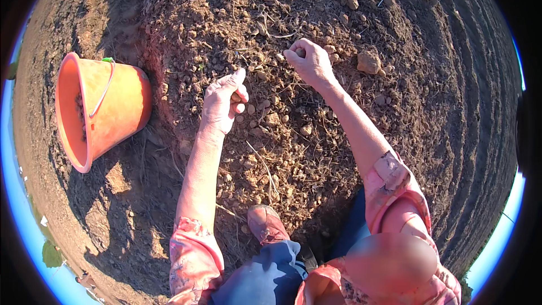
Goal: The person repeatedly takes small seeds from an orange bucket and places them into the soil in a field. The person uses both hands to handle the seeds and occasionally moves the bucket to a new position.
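Observation:
My left hand (223,99) hovers over the loose soil with its fingers curled around small, roundish brown objects; clods, tubers or nuts, I cannot tell which. Further forward and to the right, my right hand (311,60) pinches a small, dark, rounded lump (300,52) between thumb and fingers, close to the ground. An orange plastic bucket (120,101) lies tilted at the left, its mouth facing left, with a pale handle and a small heap of brown lumps (79,112) partly visible inside.
Clods, dry roots and stalks cover the soil (288,148). A larger clod (369,62) lies right of my right hand. Ploughed furrows (474,106) run along the right. My boot (267,223) stands near the bottom; a distant person (87,281) is at lower left.

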Available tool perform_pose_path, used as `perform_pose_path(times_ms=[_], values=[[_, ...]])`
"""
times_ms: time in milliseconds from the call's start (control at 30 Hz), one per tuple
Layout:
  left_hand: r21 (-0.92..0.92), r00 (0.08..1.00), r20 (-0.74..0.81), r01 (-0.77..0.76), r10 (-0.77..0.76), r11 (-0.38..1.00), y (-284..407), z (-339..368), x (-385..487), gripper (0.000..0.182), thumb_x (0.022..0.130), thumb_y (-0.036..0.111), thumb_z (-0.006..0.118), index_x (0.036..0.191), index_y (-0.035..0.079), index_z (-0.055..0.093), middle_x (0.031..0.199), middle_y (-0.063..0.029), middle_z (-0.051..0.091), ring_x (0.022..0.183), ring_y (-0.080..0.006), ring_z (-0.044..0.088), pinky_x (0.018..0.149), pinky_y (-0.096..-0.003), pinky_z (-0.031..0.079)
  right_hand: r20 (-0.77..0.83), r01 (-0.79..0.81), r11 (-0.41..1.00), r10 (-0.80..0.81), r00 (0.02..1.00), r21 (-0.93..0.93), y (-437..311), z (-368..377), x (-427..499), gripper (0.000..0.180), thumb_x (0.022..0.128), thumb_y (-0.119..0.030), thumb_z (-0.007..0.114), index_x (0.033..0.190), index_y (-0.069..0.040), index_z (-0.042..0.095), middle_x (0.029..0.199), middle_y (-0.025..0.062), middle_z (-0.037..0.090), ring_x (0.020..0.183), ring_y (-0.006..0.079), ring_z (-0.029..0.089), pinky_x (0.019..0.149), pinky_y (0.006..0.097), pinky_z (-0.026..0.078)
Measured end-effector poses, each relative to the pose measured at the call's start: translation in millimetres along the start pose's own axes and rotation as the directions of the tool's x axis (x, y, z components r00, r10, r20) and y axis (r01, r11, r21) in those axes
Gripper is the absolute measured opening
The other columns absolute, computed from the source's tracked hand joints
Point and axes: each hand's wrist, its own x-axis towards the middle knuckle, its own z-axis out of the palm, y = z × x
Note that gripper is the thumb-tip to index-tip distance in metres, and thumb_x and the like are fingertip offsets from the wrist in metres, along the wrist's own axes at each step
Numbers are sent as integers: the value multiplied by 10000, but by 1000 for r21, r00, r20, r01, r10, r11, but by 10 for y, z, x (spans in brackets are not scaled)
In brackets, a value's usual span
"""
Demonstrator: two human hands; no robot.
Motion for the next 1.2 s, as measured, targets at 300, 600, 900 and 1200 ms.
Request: perform_pose_path(times_ms=[300,600,900,1200], values=[[879,798,441,-290,412,-379,347,536,1189,216,843,23,535,1015,127,612,1043,-79,586,843,-260,646,691,-359,546,107,129,990,-123,987,-48,105,208,-21,151,687,-48,595,834,-34,560,765,78,552,756,221,544,683,337,460],[883,670,456,-425,586,-201,240,420,1470,130,872,171,604,946,106,519,840,-69,608,668,-227,636,557,-337,514,-438,8,593,586,682,805,818,-1315,-449,193,833,-205,698,779,-100,546,594,-67,465,461,29,394,366,149,274],[546,662,124,-668,740,506,240,173,1425,166,960,202,487,979,37,488,821,-41,608,515,-46,491,448,-185,395,-600,-459,846,224,768,-272,1255,-1252,-332,211,805,-60,659,954,-59,511,727,46,561,629,141,551,563,304,462],[445,697,127,-676,705,587,224,135,1358,163,961,142,443,1070,21,444,826,-69,606,524,-54,508,471,-186,436,-133,-255,361,769,625,897,1257,-1676,-385,202,830,13,616,983,-78,521,779,71,583,542,119,530,414,179,421]])
